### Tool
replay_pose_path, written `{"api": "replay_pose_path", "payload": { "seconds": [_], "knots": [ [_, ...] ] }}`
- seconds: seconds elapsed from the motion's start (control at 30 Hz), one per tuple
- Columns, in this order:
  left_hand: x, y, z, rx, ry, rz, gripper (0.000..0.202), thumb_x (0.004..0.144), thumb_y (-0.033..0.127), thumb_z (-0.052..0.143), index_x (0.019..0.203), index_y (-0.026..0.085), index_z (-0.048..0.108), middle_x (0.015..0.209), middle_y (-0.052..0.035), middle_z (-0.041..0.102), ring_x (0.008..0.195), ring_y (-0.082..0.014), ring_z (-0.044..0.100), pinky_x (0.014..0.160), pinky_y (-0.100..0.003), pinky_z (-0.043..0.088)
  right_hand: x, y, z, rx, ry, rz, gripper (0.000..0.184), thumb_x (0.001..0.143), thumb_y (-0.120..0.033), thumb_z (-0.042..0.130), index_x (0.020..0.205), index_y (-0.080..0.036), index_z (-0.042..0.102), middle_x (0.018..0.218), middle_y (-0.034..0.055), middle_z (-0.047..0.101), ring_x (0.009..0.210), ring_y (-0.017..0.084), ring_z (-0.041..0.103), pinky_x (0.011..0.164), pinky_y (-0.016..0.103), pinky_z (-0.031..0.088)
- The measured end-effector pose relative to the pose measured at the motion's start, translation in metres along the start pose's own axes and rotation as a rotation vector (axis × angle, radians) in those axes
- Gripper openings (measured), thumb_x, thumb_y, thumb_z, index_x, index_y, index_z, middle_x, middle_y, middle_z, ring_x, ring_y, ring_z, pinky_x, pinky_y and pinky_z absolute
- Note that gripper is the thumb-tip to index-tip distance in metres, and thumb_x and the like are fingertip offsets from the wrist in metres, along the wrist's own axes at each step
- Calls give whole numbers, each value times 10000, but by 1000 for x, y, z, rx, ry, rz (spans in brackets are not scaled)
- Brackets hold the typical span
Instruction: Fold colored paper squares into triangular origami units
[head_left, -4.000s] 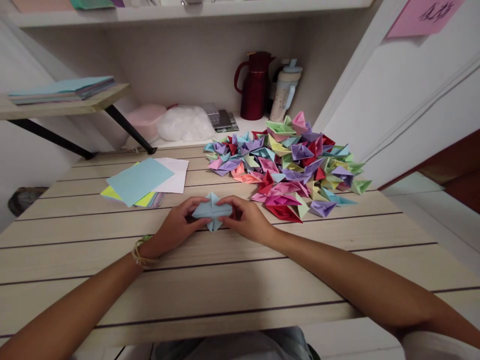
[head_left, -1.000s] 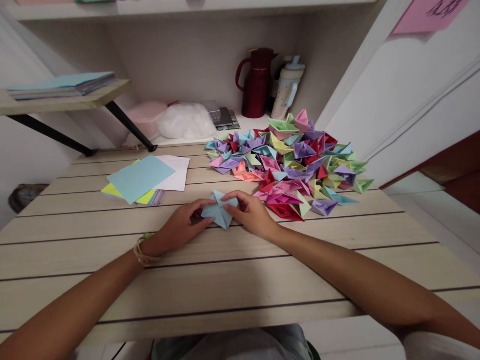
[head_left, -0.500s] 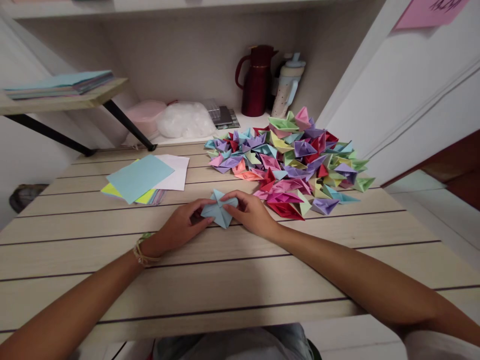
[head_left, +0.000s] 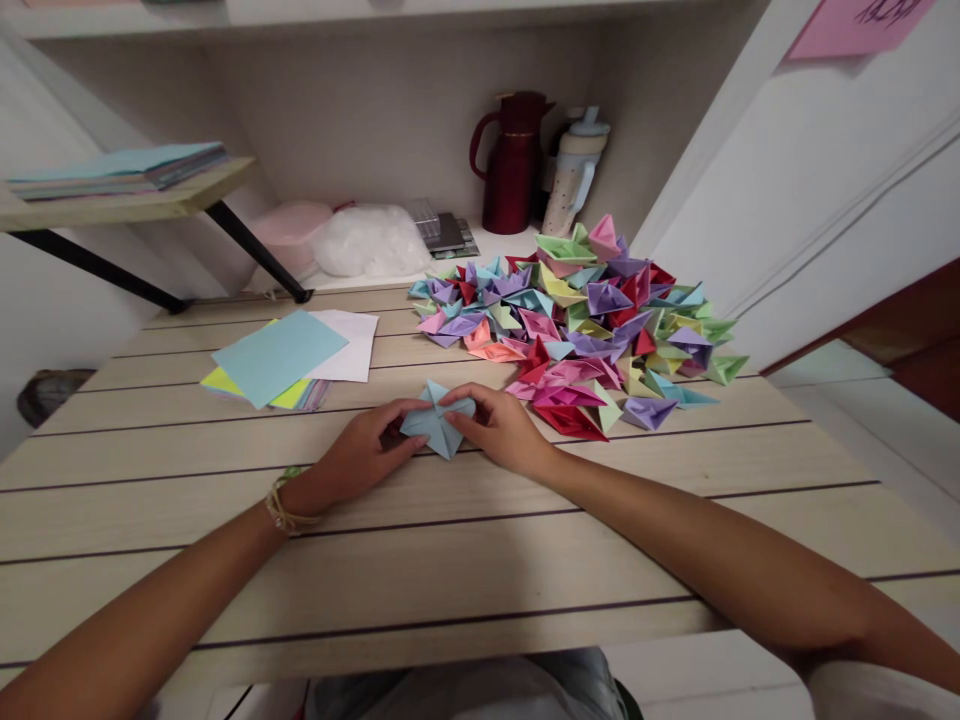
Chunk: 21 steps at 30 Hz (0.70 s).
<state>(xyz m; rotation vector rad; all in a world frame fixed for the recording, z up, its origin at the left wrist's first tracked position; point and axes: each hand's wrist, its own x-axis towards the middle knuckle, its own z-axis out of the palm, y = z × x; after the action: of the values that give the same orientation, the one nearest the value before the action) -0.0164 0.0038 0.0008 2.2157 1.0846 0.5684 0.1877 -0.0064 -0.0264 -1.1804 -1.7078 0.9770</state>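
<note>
A light blue folded sheet of paper (head_left: pixel 442 440), with creases meeting near its middle, is between my hands just above or on the table. My left hand (head_left: pixel 373 440) grips its left side with thumb and fingers. On the right side, my right hand (head_left: pixel 504 428) pinches the paper near its centre and right corner. Just beyond my right hand spreads a large heap of folded paper boats (head_left: pixel 592 325) in purple, green, pink, red, yellow and blue.
Flat coloured sheets (head_left: pixel 281 355) lie on the slatted table (head_left: pixel 315 590) at left. A small raised shelf (head_left: pixel 202 192) bears a paper stack (head_left: pixel 120 170). In the alcove behind stand a dark red jug (head_left: pixel 514 165), a tumbler (head_left: pixel 574 175) and a white plastic bag (head_left: pixel 371 242).
Both hands keep almost the same hold on the blue paper. Its near corner has dipped very slightly towards me; nothing else has visibly moved.
</note>
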Motion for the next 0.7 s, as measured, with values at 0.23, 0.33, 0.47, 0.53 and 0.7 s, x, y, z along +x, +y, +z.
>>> {"api": "replay_pose_path", "payload": {
  "seconds": [0.23, 0.33, 0.47, 0.53, 0.7],
  "knots": [
    [0, -1, 1, -37, -12, -10, 377, 813, 321, 519, 1179, 231, 507, 904, -11, 616, 717, -127, 549, 654, -233, 456, -1, -2, 0, -7, -6, -1, 257, 785, -346, 540, 971, -186, 617, 529, -47, 463, 453, 80, 381, 414, 182, 253],
    [0, -1, 1, -53, -12, -9, 374, 812, 323, 521, 1174, 229, 509, 906, -10, 616, 722, -126, 552, 655, -230, 459, -1, -3, 0, -13, -1, -4, 254, 786, -339, 539, 968, -180, 617, 529, -46, 465, 456, 81, 382, 416, 182, 256],
    [0, 0, 0, -42, -4, -3, 367, 808, 320, 525, 1163, 226, 517, 898, -9, 616, 719, -127, 549, 655, -232, 459, 0, -2, 0, -16, -1, -4, 260, 782, -338, 542, 968, -174, 620, 527, -45, 469, 455, 80, 379, 414, 182, 255],
    [1, 0, 0, -37, 0, 1, 364, 805, 318, 530, 1157, 225, 522, 903, -10, 615, 732, -130, 549, 665, -234, 458, 0, -2, 0, -16, -3, -2, 262, 783, -343, 541, 967, -175, 623, 523, -45, 469, 451, 80, 375, 411, 183, 250],
    [1, -1, 1, -40, -2, -7, 374, 804, 330, 528, 1163, 227, 522, 913, -16, 625, 731, -137, 562, 657, -238, 461, -1, -3, -1, -13, -3, -9, 261, 789, -357, 534, 946, -171, 627, 515, -45, 468, 450, 81, 378, 413, 186, 249]
  ]
}}
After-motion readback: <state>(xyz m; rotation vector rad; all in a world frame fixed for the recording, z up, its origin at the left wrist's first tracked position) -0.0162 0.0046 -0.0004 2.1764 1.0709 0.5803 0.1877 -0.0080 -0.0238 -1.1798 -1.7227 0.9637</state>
